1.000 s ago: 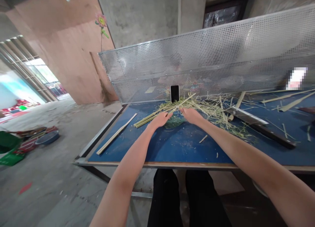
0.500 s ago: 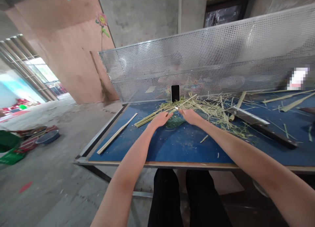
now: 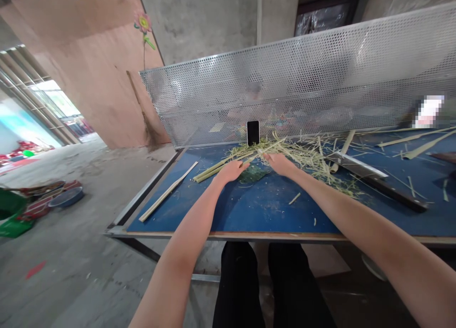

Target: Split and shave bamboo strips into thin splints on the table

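Observation:
Both my arms reach out over a blue table (image 3: pixel 249 209). My left hand (image 3: pixel 231 170) is closed on a bundle of green bamboo strips (image 3: pixel 212 169) that sticks out to the left. My right hand (image 3: pixel 280 163) grips the same strips further right, at the edge of a heap of thin bamboo shavings (image 3: pixel 302 154). A dark green patch (image 3: pixel 253 174) lies on the table between and just below the hands.
A black phone (image 3: pixel 252 132) stands against the perforated metal screen (image 3: pixel 302 81) behind the heap. A large cleaver (image 3: pixel 370 178) lies to the right, a long pale bamboo slat (image 3: pixel 167 192) to the left. More slats lie at the far right. A broom leans on the left wall.
My right hand has slid a little to the right along the strips. The view has tilted slightly; my left hand keeps its grip in the same place.

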`<state>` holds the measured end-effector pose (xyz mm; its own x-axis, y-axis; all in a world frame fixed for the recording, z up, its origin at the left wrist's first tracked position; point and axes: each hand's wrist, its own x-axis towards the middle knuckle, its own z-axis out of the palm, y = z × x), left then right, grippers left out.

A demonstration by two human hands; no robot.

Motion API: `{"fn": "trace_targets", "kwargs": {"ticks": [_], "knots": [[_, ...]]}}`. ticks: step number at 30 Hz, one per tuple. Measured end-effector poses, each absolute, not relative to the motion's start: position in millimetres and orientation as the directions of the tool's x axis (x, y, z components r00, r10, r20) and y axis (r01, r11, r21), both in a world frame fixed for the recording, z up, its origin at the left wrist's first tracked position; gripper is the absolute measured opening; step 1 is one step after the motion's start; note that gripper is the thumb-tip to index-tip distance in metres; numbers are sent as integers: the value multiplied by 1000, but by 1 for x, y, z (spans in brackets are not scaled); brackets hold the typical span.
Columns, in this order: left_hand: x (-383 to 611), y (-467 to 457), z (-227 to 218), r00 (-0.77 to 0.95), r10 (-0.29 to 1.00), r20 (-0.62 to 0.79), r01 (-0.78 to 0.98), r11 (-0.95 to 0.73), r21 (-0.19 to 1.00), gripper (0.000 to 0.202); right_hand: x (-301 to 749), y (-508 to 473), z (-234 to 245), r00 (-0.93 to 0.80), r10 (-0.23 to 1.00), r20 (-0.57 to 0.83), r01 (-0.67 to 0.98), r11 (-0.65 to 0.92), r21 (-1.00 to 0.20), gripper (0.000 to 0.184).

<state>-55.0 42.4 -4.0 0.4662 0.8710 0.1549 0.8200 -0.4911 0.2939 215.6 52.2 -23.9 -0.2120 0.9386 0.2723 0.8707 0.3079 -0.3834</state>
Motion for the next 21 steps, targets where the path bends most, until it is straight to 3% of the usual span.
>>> {"fn": "trace_targets", "kwargs": {"ticks": [3,8,21], "knots": [[-55,44,-6,473,868,153,823,-497,276,57,203,48,-22,-267,937,223,868,335,-366,58],[-53,49,-8,458,872,175,832,-489,261,57,211,47,-19,-192,959,210,888,260,-379,63],[-48,54,-1,437,886,156,837,-464,289,53,217,49,-18,-183,957,227,857,268,-440,63]]}}
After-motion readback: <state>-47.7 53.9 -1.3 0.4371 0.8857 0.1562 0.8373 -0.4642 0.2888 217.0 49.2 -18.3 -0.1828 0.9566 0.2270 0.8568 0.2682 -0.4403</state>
